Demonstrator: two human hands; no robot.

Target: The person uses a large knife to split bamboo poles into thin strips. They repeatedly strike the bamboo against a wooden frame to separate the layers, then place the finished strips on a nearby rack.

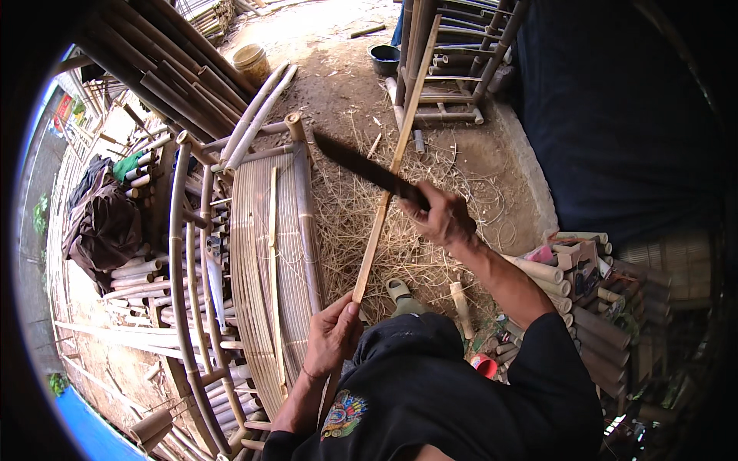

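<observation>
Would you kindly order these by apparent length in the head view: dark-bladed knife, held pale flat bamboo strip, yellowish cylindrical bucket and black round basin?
1. Held pale flat bamboo strip
2. Dark-bladed knife
3. Yellowish cylindrical bucket
4. Black round basin, only slightly smaller

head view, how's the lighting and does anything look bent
Head view: ground at the top washed out by glare; knife blade and cloth at right dark, with little detail; bamboo rail at left bowed, likely fisheye distortion.
</observation>
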